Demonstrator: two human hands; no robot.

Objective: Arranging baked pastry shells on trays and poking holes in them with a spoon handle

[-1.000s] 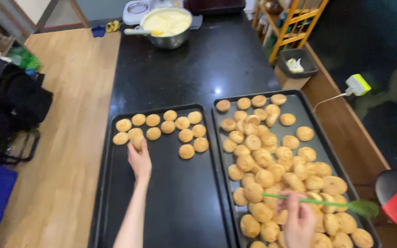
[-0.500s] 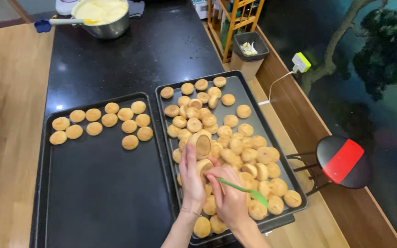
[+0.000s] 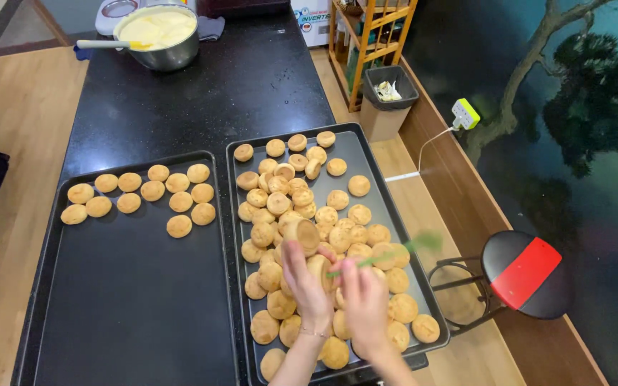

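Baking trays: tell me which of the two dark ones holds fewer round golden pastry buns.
The left dark metal baking tray: only a small cluster of round golden pastry buns along its far end. The right tray is nearly covered.

Both forearms reaching up from the lower edge, over the near end of the right tray. Left hand raised, fingers curled around a puff. Right hand just beside it, pinching a green tool, knuckles up.

At the far end of the black counter we see a white box with a blue-and-red printed label, partly cut off.
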